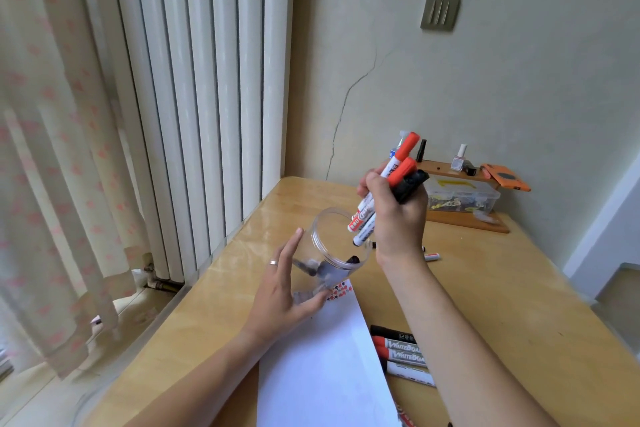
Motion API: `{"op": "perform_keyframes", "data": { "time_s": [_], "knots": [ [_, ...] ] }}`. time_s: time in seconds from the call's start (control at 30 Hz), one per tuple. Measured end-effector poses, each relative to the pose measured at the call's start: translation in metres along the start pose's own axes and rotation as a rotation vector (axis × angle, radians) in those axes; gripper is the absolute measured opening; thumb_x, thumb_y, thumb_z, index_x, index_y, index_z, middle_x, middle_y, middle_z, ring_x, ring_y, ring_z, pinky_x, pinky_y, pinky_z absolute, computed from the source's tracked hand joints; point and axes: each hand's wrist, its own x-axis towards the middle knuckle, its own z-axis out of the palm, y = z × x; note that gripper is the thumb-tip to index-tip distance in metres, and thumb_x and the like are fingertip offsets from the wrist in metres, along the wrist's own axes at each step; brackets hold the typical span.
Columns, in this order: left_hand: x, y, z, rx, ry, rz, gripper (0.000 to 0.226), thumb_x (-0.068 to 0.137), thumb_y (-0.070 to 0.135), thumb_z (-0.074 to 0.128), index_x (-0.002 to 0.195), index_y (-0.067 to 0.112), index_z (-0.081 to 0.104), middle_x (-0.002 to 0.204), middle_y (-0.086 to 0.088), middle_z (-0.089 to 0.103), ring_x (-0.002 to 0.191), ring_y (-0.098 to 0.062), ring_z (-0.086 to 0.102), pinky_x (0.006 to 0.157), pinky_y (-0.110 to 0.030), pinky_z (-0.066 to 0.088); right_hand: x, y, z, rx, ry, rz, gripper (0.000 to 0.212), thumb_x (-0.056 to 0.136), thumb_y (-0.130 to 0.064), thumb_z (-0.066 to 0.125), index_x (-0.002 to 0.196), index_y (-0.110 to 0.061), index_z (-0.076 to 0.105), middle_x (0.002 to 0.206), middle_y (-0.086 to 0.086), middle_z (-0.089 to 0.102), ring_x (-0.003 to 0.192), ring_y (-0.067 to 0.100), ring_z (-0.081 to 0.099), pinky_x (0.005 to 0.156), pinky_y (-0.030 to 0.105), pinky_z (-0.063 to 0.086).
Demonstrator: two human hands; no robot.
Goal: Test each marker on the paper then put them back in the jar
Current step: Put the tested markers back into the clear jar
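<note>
Head view: her right hand (394, 215) grips a bundle of markers (388, 191) above the tilted clear jar (332, 246), which her left hand (287, 291) cradles, fingers spread. With that loose hold the jar may slip, or markers miss its mouth. More markers (401, 354) lie beside the paper (325, 367).

Both forearms are bare from the lower edge of the view to the wrists, with no sleeves, watch or bracelet showing. The left hand (284, 291) wears a thin, plain silver-coloured metal ring (273, 262) on one of its fingers. The right hand (394, 215) carries no visible jewellery. The fingernails look short and unpainted.
</note>
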Motion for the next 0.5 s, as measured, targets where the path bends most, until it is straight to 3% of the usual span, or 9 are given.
{"op": "perform_keyframes", "data": {
  "time_s": [0.1,0.27,0.37,0.43,0.5],
  "knots": [
    [-0.001,0.002,0.000,-0.069,-0.050,-0.005,0.107,0.080,0.042,0.084,0.162,0.021,0.019,0.161,0.012,0.036,0.147,-0.003,0.036,0.113,-0.015,0.031,-0.006,0.005,0.008,-0.011,-0.076,0.036,0.025,0.088,-0.015,0.066,0.072,-0.034,0.069,0.070,-0.002,0.068,0.072,0.019,0.065,0.070,0.034,0.053],
    [0.000,0.000,0.000,-0.104,-0.086,-0.008,0.107,0.085,0.039,0.082,0.162,0.015,0.013,0.163,0.007,0.035,0.150,-0.015,0.036,0.119,-0.040,0.036,-0.009,0.014,0.014,-0.135,-0.312,0.260,0.008,0.088,-0.017,0.077,0.086,-0.013,0.070,0.071,0.009,0.061,0.068,0.026,0.059,0.060,0.036,0.053],
    [0.002,-0.003,0.001,-0.098,-0.065,-0.034,0.106,0.086,0.032,0.083,0.162,0.018,0.011,0.163,0.007,0.035,0.150,-0.016,0.035,0.120,-0.048,0.036,-0.001,0.016,0.012,-0.238,-0.410,0.293,0.027,0.082,-0.021,0.082,0.096,-0.005,0.065,0.081,0.005,0.066,0.076,0.021,0.065,0.081,0.040,0.057],
    [0.002,-0.005,0.000,-0.097,-0.060,-0.050,0.106,0.086,0.034,0.083,0.162,0.020,0.011,0.161,0.005,0.039,0.147,-0.018,0.042,0.115,-0.051,0.041,0.003,0.020,0.005,-0.418,-0.451,0.269,0.025,0.082,-0.024,0.083,0.095,-0.009,0.067,0.084,0.010,0.070,0.083,0.027,0.069,0.091,0.047,0.056],
    [0.003,-0.006,0.000,-0.089,-0.064,-0.052,0.106,0.086,0.036,0.082,0.162,0.021,0.011,0.159,0.005,0.041,0.144,-0.017,0.046,0.112,-0.051,0.044,0.004,0.024,-0.004,-0.549,-0.513,0.225,0.020,0.081,-0.031,0.081,0.090,-0.017,0.070,0.087,0.008,0.072,0.087,0.027,0.069,0.092,0.051,0.057]
  ]
}}
